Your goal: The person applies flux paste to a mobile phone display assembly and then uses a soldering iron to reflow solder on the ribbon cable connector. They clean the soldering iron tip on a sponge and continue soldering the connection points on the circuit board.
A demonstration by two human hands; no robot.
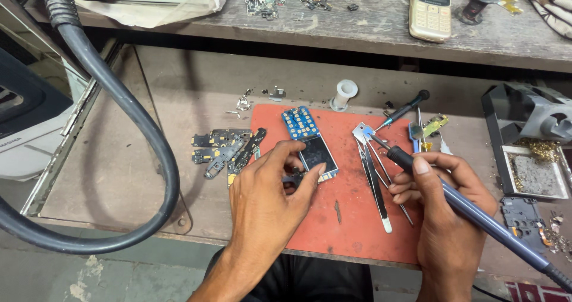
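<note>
My left hand (268, 189) rests on the red mat (351, 218), fingertips pinching a small dark part at the lower edge of a phone circuit board (308, 138) with a blue keypad section and a dark screen. My right hand (444, 209) grips a blue-handled soldering iron (465, 209) like a pen, its tip pointing up-left just right of the board. Tweezers (372, 177) lie on the mat between my hands.
Several black phone boards (225, 149) lie left of the mat. A thick grey hose (125, 111) loops at the left. A white solder spool (344, 93), a screwdriver (404, 111), an iron stand with sponge tray (530, 159), and a beige keypad phone (430, 8) on the upper shelf.
</note>
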